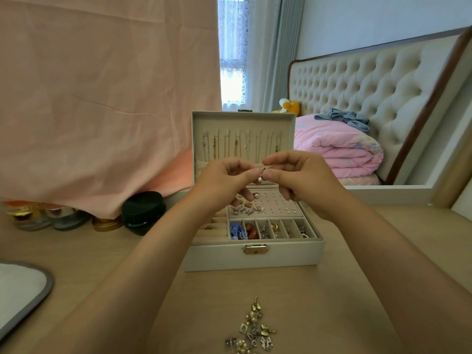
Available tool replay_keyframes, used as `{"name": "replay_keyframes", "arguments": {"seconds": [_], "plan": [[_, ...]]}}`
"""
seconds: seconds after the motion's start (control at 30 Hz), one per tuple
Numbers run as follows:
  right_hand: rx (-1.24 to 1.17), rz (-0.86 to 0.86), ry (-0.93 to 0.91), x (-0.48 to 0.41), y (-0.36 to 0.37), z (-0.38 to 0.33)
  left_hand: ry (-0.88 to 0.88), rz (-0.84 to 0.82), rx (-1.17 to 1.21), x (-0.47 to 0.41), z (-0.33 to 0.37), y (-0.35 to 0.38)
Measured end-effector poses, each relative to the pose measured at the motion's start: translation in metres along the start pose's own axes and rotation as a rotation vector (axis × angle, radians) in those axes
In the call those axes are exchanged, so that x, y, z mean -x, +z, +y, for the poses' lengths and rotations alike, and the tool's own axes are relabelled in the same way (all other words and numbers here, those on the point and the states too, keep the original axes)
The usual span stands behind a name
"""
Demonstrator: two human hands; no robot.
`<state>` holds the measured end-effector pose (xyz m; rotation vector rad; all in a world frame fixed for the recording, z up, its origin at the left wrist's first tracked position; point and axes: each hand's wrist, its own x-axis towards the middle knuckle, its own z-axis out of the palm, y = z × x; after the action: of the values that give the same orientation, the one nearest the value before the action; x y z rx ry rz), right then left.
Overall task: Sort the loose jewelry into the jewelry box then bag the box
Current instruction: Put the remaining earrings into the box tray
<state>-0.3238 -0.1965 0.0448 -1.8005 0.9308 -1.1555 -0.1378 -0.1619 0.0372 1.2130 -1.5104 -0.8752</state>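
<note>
A white jewelry box (252, 256) stands open on the wooden desk, its lid (242, 118) upright with several necklaces hanging inside. My left hand (224, 182) and my right hand (298, 175) are raised above the box, and together they pinch a small pearl earring (261, 175) between their fingertips. Several earrings lie on the box's pink perforated pad (275, 205), and small compartments in front of it hold beads and rings. A pile of loose earrings (251, 328) lies on the desk near the front edge.
Several cosmetic jars, among them a black one (143, 212), stand at the left under a pink cloth (102, 98). A grey-rimmed white pad (20, 290) lies at the front left. A mirror behind the desk shows a bed with a pink quilt (339, 146).
</note>
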Motion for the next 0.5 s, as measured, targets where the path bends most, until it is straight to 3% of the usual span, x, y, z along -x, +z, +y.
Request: {"name": "replay_keyframes", "arguments": {"seconds": [0.33, 0.5], "plan": [[-0.045, -0.006, 0.136, 0.002, 0.005, 0.006, 0.161, 0.102, -0.201, -0.002, -0.007, 0.006], [0.155, 0.054, 0.123, 0.002, 0.002, 0.012, 0.174, -0.048, -0.361, -0.004, -0.011, 0.001]]}}
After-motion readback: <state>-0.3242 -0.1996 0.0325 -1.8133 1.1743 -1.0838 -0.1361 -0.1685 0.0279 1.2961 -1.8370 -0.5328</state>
